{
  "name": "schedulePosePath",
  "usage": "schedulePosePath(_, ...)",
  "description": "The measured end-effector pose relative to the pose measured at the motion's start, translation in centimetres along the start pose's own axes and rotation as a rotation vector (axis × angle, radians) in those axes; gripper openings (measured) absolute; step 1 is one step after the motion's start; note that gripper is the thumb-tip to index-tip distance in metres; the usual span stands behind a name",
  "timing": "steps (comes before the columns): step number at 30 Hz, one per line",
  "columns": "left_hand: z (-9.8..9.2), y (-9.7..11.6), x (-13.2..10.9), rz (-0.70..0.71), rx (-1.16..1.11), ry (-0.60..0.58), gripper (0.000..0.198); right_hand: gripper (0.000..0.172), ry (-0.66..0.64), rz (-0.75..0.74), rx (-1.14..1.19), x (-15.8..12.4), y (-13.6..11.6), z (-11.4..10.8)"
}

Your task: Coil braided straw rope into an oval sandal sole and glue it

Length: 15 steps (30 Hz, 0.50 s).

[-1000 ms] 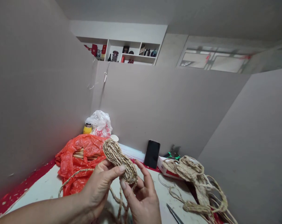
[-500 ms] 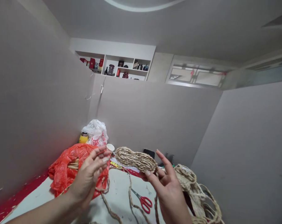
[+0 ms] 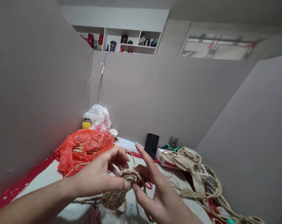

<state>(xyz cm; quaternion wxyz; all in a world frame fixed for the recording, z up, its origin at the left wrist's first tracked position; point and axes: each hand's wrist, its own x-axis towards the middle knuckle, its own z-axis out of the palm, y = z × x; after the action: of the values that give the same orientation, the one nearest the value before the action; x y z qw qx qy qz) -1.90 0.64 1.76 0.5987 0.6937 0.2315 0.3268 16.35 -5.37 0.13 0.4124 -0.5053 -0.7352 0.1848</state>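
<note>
A coiled piece of braided straw rope [image 3: 114,199] hangs low between my hands, over the white table surface. My left hand [image 3: 108,172] grips its upper edge between thumb and curled fingers. My right hand [image 3: 152,189] pinches the same edge from the other side, its index finger raised. Loose lengths of rope trail from the coil to the left and below. Behind my right hand a bit of the scissors' red handle [image 3: 148,185] shows; the rest of the scissors is hidden.
At left lies a red plastic bag [image 3: 85,140] with straw inside; behind it are a white bag [image 3: 100,116], a yellow jar [image 3: 86,123] and a paper cup [image 3: 113,133]. A phone [image 3: 151,144] and green-handled pliers [image 3: 173,144] stand at the back. Braided rope [image 3: 190,158] heaps at right.
The view has tilted down. My left hand, empty and apart before, has come to the coil and taken hold of it. The coil has turned from flat to hanging down.
</note>
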Motion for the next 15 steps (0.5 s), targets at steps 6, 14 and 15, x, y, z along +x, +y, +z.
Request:
schedulePosePath(6,0.8,-1.2,0.5,-0.085,-0.207,-0.045,0.025,0.081,0.003,-0.047,0.044,0.1,0.1,0.3)
schedulePosePath(14,1.2,-1.4,0.5,-0.041,-0.222,0.042,0.022,0.076,0.110,-0.118,0.170,0.3,0.5,0.7)
schedulePosePath(15,1.2,-1.3,0.5,-0.034,-0.219,0.060,0.022,0.076,0.125,-0.106,0.194,0.3,0.4,0.7)
